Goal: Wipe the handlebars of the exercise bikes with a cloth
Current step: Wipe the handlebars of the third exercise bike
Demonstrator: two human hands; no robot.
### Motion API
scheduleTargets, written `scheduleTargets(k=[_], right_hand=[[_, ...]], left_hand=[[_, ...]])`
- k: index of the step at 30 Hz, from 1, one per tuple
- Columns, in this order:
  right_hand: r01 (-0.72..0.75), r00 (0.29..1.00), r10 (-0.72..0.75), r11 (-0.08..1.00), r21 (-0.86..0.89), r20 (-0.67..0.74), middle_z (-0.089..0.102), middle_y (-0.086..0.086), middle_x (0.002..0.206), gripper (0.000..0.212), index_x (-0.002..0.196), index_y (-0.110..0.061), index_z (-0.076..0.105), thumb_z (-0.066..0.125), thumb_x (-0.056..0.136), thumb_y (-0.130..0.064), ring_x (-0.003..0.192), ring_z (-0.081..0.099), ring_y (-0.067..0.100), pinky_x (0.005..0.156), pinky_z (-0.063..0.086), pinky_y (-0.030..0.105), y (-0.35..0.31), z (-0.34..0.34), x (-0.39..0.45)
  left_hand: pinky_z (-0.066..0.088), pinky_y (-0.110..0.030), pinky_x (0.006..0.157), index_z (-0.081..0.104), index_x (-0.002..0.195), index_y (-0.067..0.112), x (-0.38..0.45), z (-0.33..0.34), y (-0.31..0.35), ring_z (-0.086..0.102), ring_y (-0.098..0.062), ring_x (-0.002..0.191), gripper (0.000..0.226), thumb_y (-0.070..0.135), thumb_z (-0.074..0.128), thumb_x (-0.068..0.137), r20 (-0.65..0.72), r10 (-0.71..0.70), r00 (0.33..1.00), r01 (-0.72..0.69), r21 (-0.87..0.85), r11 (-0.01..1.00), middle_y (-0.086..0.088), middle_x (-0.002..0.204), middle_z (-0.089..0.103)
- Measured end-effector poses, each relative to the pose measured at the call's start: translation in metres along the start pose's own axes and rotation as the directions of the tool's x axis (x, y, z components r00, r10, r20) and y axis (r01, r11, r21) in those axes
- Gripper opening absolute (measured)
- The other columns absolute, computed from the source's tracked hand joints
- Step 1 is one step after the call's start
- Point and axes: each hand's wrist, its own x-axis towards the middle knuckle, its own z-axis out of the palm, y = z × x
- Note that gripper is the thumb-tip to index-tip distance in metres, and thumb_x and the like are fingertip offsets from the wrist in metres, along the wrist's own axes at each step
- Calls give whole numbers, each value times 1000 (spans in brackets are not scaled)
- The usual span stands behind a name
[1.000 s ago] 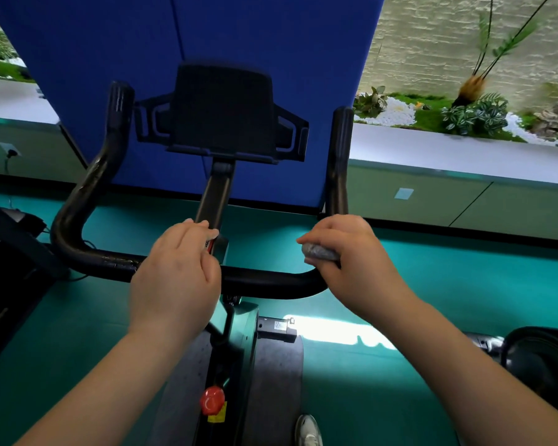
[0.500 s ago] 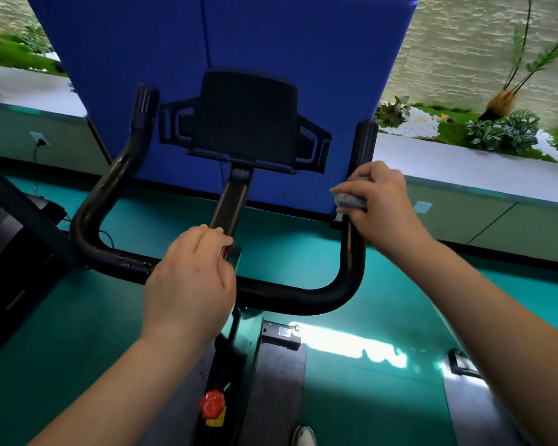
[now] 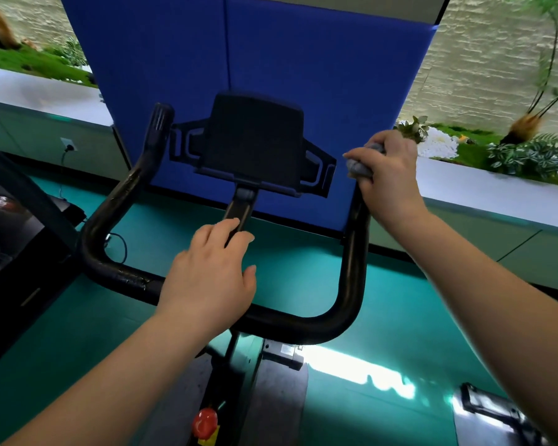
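A black U-shaped handlebar (image 3: 351, 272) of an exercise bike fills the middle of the view, with a black tablet holder (image 3: 255, 146) on a stem at its centre. My right hand (image 3: 390, 175) grips a grey cloth (image 3: 361, 167) wrapped round the top of the right upright bar. My left hand (image 3: 210, 278) rests on the lower crossbar near the stem, fingers loosely spread and relaxed. The left upright bar (image 3: 149, 156) is bare and looks scuffed near its bend.
A blue padded panel (image 3: 271, 59) stands right behind the bike. A red knob (image 3: 205, 420) sits on the frame below. Another machine (image 3: 10, 239) is at the left and a footplate (image 3: 490, 410) at the lower right. A white ledge with plants (image 3: 512, 156) runs along the back.
My right hand has slid the cloth up the right upright bar from the bend to the top end. My left hand has stayed on the crossbar, its fingers opening a little.
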Motion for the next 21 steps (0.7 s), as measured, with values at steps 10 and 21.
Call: scheduleTargets(k=[10, 21], right_hand=[[-144, 963, 100, 976, 165, 249, 48, 0, 104, 22, 107, -18, 70, 67, 86, -14, 103, 38, 22, 90, 26, 22, -17, -17, -63], [-378, 902, 230, 830, 410, 366, 46, -12, 96, 29, 105, -30, 69, 69, 83, -11, 85, 54, 11, 69, 50, 25, -39, -48, -115]], left_hand=[[43, -36, 96, 44, 134, 31, -2, 3, -1, 27, -14, 137, 47, 48, 46, 90, -47, 24, 999, -24, -8, 1000, 11, 148, 31], [43, -43, 94, 63, 117, 24, -3, 3, 0, 48, -19, 123, 32, 35, 58, 88, -142, 125, 982, -139, -97, 986, 6, 132, 54]])
